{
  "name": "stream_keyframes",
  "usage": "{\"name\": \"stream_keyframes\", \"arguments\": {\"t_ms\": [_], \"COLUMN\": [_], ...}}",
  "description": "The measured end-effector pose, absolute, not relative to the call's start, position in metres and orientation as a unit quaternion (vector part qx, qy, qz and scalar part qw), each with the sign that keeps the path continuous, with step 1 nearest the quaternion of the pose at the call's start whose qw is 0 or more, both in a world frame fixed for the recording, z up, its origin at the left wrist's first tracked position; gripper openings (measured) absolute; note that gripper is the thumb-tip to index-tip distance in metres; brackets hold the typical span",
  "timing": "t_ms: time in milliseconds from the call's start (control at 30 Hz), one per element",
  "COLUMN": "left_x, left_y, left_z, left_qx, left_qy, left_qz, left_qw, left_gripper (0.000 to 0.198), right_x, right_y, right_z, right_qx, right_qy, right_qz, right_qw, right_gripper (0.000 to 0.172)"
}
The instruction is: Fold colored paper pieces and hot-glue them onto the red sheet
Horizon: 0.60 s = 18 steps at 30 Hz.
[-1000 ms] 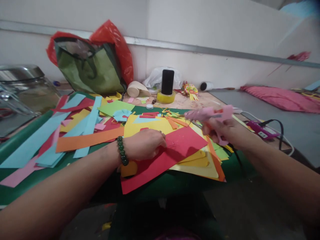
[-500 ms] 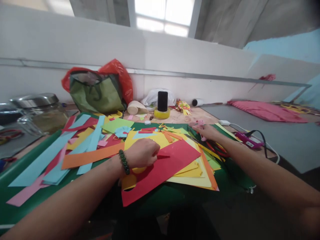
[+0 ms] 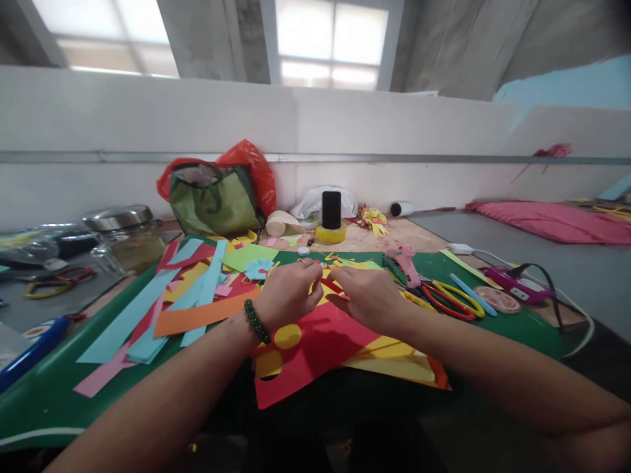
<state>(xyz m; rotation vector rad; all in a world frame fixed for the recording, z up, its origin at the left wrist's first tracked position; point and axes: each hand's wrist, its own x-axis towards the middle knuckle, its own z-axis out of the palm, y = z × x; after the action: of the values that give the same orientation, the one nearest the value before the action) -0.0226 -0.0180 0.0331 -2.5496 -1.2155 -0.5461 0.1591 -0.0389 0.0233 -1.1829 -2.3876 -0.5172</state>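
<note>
Over the pile of coloured paper, my left hand (image 3: 292, 289), with a green bead bracelet at the wrist, is closed in a pinch on a small red paper strip (image 3: 332, 285). My right hand (image 3: 369, 297) meets it from the right, thumb and fingers closing around the strip's other end. The exact fingertip contact is partly hidden. Beneath both hands lies a large red paper sheet (image 3: 315, 351), with yellow paper circles (image 3: 288, 336) at its left side. A pink glue gun (image 3: 407, 265) rests just beyond my right hand.
Scissors (image 3: 456, 299) with red and yellow handles and a blue pen (image 3: 473, 294) lie right. Blue paper strips (image 3: 138, 309) and an orange strip (image 3: 204, 314) spread left. A glass jar (image 3: 131, 243), green bag (image 3: 214, 203) and phone (image 3: 331, 210) stand behind. A purple power socket (image 3: 520, 286) sits right.
My right hand has let go of the glue gun and come left to the red strip beside my left hand. The view has shifted, showing the scissors and pen more fully.
</note>
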Motion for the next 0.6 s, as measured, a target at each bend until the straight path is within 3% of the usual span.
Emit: {"name": "stream_keyframes", "arguments": {"t_ms": [167, 267, 400, 500, 600], "left_x": [-0.021, -0.021, -0.022, -0.025, -0.026], "left_y": [-0.023, -0.024, -0.016, -0.005, 0.001], "left_z": [0.033, 0.035, 0.038, 0.036, 0.032], "left_qx": [-0.885, -0.874, -0.789, -0.675, -0.610], "left_qy": [-0.408, -0.420, -0.444, -0.455, -0.423], "left_qz": [-0.171, -0.236, -0.365, -0.358, -0.335], "left_qw": [0.146, 0.072, -0.216, -0.458, -0.580], "left_gripper": [0.018, 0.016, 0.026, 0.041, 0.039], "right_x": [0.154, 0.158, 0.165, 0.170, 0.173], "right_y": [-0.019, -0.013, -0.008, -0.008, -0.010], "right_z": [0.016, 0.012, 0.008, 0.007, 0.008], "right_qx": [-0.447, -0.399, -0.305, -0.256, -0.209], "right_qy": [-0.830, -0.834, -0.836, -0.847, -0.853], "right_qz": [-0.193, -0.209, -0.263, -0.295, -0.320], "right_qw": [0.273, 0.319, 0.374, 0.362, 0.356], "right_gripper": [0.015, 0.023, 0.029, 0.029, 0.030]}}
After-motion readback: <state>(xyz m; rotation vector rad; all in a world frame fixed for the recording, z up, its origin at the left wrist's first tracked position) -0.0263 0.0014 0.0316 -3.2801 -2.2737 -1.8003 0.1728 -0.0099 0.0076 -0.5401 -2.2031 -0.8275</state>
